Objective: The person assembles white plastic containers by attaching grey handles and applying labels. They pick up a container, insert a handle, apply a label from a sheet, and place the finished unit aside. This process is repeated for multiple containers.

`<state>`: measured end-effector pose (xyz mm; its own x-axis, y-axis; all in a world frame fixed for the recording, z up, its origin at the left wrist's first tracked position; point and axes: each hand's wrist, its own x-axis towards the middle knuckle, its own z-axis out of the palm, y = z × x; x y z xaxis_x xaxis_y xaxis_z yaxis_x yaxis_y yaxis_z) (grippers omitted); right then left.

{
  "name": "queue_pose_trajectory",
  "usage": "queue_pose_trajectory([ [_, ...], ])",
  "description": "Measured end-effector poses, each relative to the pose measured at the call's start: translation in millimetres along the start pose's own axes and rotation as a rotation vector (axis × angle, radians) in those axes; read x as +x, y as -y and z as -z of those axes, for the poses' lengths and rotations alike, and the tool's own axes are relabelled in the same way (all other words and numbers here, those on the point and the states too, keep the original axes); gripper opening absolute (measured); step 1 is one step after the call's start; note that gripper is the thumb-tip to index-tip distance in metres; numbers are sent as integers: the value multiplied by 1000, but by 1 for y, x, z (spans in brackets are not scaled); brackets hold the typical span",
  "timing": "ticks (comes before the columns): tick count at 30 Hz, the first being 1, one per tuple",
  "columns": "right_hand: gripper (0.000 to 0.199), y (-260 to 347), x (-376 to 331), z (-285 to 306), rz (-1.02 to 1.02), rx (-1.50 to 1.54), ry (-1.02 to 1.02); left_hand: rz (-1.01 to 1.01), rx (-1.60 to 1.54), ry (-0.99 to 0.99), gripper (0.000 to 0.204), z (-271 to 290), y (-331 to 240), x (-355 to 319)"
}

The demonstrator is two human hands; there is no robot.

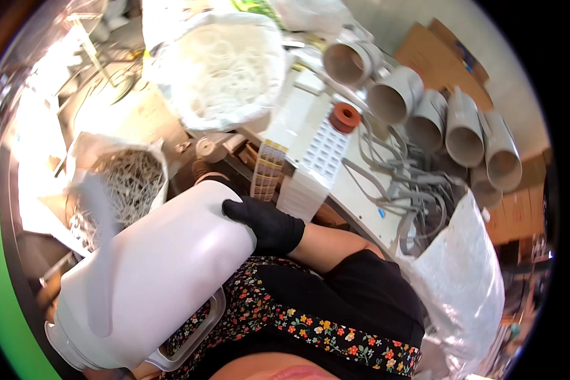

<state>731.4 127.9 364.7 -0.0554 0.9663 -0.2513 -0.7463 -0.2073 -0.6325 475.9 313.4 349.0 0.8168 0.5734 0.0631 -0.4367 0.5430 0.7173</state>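
A large white plastic container lies slanted across my lap, its narrower rimmed neck toward the lower left. My right hand, in a black glove, is closed on its upper right end, the thumb on the outer wall. A grey band-like handle, blurred by motion, stands off the container's left side. Against its lower side, over my floral apron, shows a clear plastic loop. Only a bit of skin that may be my left arm shows under the container at the bottom edge; the fingers of that hand are hidden.
Ahead stand a lined tub of translucent rings and a sack of tangled pale strips. The white table holds a label sheet, a reddish-brown roll, grey straps and several open cylinders. A plastic bag bulges at right.
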Motion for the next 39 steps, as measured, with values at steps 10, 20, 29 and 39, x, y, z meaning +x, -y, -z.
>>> queue_pose_trajectory([
  [10,56,173,-104,117,1209,-129,-397,345,-32,-94,60,20,72,22],
  [20,33,363,-217,310,1533,28,-1072,404,165,-205,53,22,94,25],
  [29,35,232,-38,291,959,-1292,-1014,414,229,-325,47,29,99,8],
  [39,49,303,88,426,334,-2065,-1020,448,370,-529,35,17,93,5],
])
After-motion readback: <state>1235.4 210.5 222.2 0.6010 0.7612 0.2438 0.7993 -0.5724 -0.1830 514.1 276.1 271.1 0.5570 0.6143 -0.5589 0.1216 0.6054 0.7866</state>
